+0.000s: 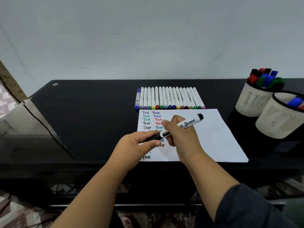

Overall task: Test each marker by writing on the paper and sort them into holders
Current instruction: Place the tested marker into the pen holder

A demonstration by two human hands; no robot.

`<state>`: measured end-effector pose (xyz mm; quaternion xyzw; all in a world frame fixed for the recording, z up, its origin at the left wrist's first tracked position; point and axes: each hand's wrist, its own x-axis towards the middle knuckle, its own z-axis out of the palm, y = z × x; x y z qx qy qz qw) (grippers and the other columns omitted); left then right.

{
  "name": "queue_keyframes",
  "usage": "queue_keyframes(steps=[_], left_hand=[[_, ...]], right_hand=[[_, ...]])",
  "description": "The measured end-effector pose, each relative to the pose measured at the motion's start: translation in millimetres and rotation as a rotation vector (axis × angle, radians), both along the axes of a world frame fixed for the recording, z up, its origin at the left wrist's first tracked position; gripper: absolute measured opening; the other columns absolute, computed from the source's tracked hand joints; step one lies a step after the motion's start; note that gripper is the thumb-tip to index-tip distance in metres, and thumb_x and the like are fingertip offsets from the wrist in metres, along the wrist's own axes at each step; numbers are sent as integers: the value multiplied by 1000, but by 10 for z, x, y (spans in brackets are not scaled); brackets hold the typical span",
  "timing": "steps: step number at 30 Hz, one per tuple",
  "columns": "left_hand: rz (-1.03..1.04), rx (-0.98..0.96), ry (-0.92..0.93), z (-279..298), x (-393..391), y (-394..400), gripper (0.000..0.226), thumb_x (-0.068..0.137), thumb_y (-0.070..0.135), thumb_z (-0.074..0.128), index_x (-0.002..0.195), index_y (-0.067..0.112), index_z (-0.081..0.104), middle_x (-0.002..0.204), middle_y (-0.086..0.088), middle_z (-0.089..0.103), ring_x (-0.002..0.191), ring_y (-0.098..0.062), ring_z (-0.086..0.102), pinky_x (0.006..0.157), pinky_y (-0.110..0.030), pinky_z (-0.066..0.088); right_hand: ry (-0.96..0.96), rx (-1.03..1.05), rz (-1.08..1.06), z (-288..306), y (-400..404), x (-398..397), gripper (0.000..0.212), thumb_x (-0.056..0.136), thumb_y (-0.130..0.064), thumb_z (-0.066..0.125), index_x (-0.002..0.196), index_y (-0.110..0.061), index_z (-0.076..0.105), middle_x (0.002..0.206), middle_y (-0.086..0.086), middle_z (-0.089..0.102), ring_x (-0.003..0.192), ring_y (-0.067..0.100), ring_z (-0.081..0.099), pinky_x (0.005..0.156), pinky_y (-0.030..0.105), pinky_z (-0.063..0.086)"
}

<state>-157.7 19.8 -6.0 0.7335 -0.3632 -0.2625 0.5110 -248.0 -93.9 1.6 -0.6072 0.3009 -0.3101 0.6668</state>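
A white sheet of paper lies on the black desk, with "Test" written on it several times in different colours. Above it my right hand grips the white barrel of a black whiteboard marker, tilted up to the right. My left hand pinches the marker's black cap at its lower left end. Behind the paper lies a row of several white markers with coloured ends. Two white mesh holders stand at the right: the far holder full of markers, the near holder with a few.
The wall rises right behind the desk. A dark cable runs down the desk's left side. The near holder reaches the right image edge. Cables and patterned floor lie below the desk's front edge.
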Motion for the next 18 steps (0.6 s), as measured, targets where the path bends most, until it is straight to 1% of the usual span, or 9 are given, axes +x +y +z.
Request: queue_keyframes(steps=[1, 3, 5, 7, 11, 12, 14, 16, 18], left_hand=[[11, -4, 2, 11, 4, -1, 26, 76, 28, 73, 84, 51, 63, 86, 32, 63, 86, 16, 57, 63, 2, 40], [34, -2, 7, 30, 23, 4, 25, 77, 27, 72, 86, 48, 63, 86, 31, 60, 81, 19, 56, 59, 3, 38], [50, -4, 21, 45, 33, 3, 23, 78, 25, 72, 90, 43, 65, 85, 31, 59, 75, 23, 54, 57, 3, 38], [61, -8, 27, 49, 29, -3, 21, 79, 25, 71, 89, 42, 64, 85, 30, 59, 73, 23, 55, 56, 3, 38], [90, 19, 9, 52, -10, -19, 21, 81, 25, 70, 96, 39, 65, 84, 29, 59, 79, 9, 57, 58, -1, 41], [89, 36, -6, 51, -23, -23, 21, 81, 26, 70, 96, 40, 65, 84, 29, 59, 81, 8, 57, 59, -4, 41], [82, 67, -46, 61, -39, -26, 22, 83, 27, 68, 90, 47, 61, 83, 29, 59, 81, 6, 57, 61, -6, 40], [87, 84, -89, 59, -51, -30, 23, 85, 28, 66, 84, 51, 61, 84, 26, 62, 81, 3, 58, 61, -9, 43], [100, 106, -132, 47, -62, -32, 18, 86, 30, 64, 89, 48, 65, 89, 21, 64, 84, -2, 60, 67, -17, 47]], right_hand=[[-12, -10, 12, 7, 5, -4, 45, 89, -17, 61, 50, -20, 38, 43, -4, 48, 38, 8, 40, 44, 19, 31], [-21, -15, 42, 18, 13, -14, 42, 90, -27, 59, 52, -20, 43, 52, 5, 53, 41, 11, 42, 50, 23, 32], [-3, -7, 47, 24, 15, -15, 39, 91, -29, 58, 56, -18, 44, 58, 11, 56, 45, 13, 43, 52, 25, 33], [27, 13, 9, 29, 16, 7, 39, 91, -24, 57, 56, -18, 42, 58, 11, 56, 44, 13, 42, 53, 26, 34], [62, 61, -73, 1, 65, 72, 39, 90, -13, 53, 54, -19, 36, 56, 8, 51, 37, 9, 36, 45, 21, 31], [59, 72, -88, -12, 70, 82, 42, 89, -11, 52, 51, -19, 37, 56, 7, 50, 36, 9, 35, 44, 20, 30], [51, 97, -101, -36, 75, 100, 49, 88, -8, 51, 42, -21, 42, 55, 5, 52, 35, 7, 35, 43, 20, 30], [41, 113, -99, -53, 81, 112, 52, 88, -7, 49, 38, -23, 44, 56, 3, 55, 36, 6, 36, 43, 20, 31], [28, 124, -97, -54, 93, 121, 53, 87, -5, 48, 37, -23, 45, 52, -1, 54, 37, 7, 35, 43, 20, 29]])
